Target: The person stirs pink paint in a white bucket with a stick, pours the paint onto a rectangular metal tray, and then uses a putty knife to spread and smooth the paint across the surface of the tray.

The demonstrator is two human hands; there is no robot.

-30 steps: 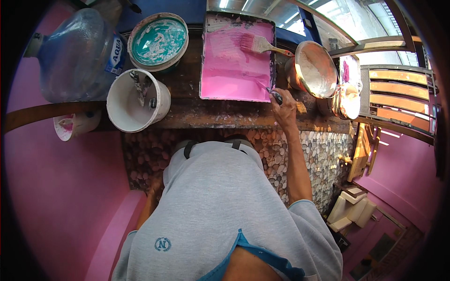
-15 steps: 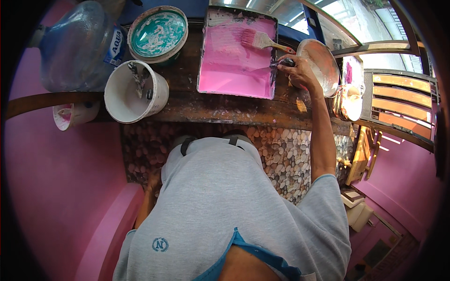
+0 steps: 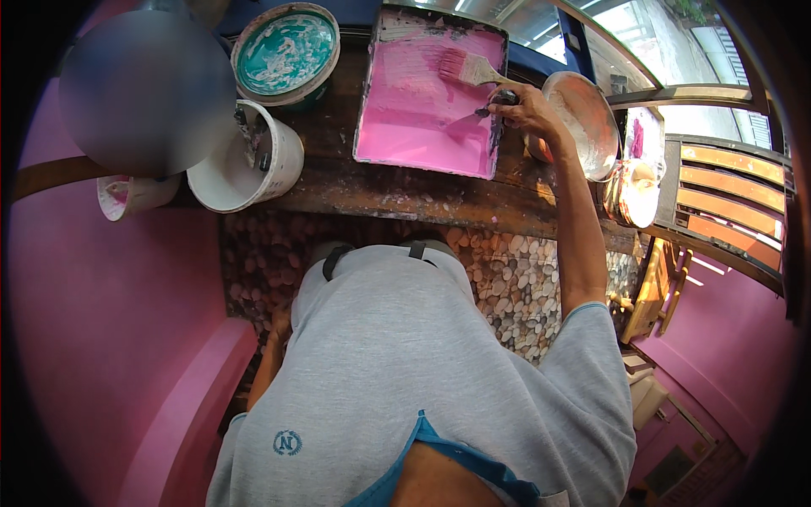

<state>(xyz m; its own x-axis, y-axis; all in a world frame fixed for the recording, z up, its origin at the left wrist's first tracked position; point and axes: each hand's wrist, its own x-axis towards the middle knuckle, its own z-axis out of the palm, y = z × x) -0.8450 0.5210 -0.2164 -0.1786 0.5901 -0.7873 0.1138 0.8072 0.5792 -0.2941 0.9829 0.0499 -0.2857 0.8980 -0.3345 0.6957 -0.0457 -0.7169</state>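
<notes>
My right hand (image 3: 534, 111) is closed around the dark handle of a putty knife (image 3: 466, 126) at the right edge of a black paint tray (image 3: 357, 139). The knife's blade, smeared pink, reaches over the pink paint (image 3: 414, 127) inside the tray. A wide paintbrush (image 3: 469, 68) with pink bristles and a pale ferrule lies across the tray's upper right, its handle end partly behind my hand. Down beside my left leg hangs my left hand (image 3: 280, 324); its fingers are too small and shaded to make out.
Left of the tray stand a white bucket (image 3: 287, 169) with tools inside and a tub with a green, paint-smeared lid (image 3: 287, 52). A round paint-stained container (image 3: 587, 118) stands right of it. A smaller pink-stained pot (image 3: 144, 198) sits far left. Wooden slats (image 3: 731, 190) are at right.
My right hand has shifted slightly up and left with the putty knife, whose handle now stands higher over the tray's edge. My left hand stays low at my side.
</notes>
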